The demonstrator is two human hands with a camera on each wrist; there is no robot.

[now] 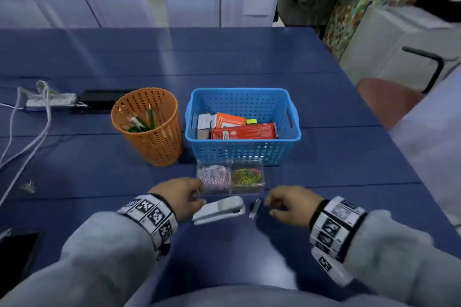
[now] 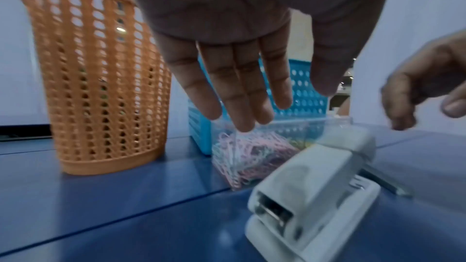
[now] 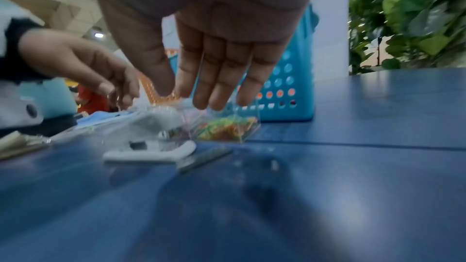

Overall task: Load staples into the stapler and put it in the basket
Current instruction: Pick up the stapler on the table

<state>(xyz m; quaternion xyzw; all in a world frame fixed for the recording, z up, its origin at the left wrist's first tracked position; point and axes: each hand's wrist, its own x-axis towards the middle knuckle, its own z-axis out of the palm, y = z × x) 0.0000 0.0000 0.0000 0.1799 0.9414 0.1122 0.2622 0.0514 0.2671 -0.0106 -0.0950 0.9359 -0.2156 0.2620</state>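
Head view shows our left hand (image 1: 179, 197) and right hand (image 1: 291, 204) loose and empty, stapler (image 1: 219, 209) unloaded beside staples (image 1: 255, 207), basket (image 1: 243, 154) waiting.

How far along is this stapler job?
Barely begun. Done: nothing that shows. The stapler lies closed on the table, and a staple strip lies loose beside it. In hand: nothing; the left hand and right hand hover open over them. Left: open the stapler, load the strip, close it, and put it in the blue basket.
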